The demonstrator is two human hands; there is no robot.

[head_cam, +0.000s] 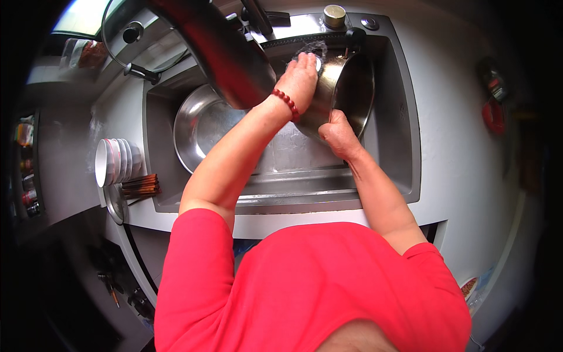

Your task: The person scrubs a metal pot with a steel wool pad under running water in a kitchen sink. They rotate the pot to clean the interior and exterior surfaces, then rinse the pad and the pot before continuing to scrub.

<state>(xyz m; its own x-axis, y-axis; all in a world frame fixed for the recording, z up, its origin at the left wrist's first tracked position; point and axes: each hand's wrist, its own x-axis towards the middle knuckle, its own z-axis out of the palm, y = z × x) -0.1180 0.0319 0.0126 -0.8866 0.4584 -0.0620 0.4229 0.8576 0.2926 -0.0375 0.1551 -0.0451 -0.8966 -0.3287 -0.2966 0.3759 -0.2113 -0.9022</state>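
A metal cooking pot [323,86] is tipped on its side in the grey sink [396,145], its mouth facing right. My right hand [341,134] is closed on the pot's near side; the part inside the fist is hidden. Another handle, black [355,37], shows at the far side. My left hand [301,81], with a red bead bracelet, lies nearly flat against the pot's outside. Under its fingers a wiry scrubber [316,47] is partly visible. Left of the pot, a round steel basin [187,127] sits in the sink, partly covered by my left forearm.
A glossy dark tap spout [220,53] juts over the sink's left half. On the counter left of the sink are stacked bowls [115,160] and chopsticks [140,186]. A glass lid [165,57] rests behind. A small round container [334,16] stands on the back ledge.
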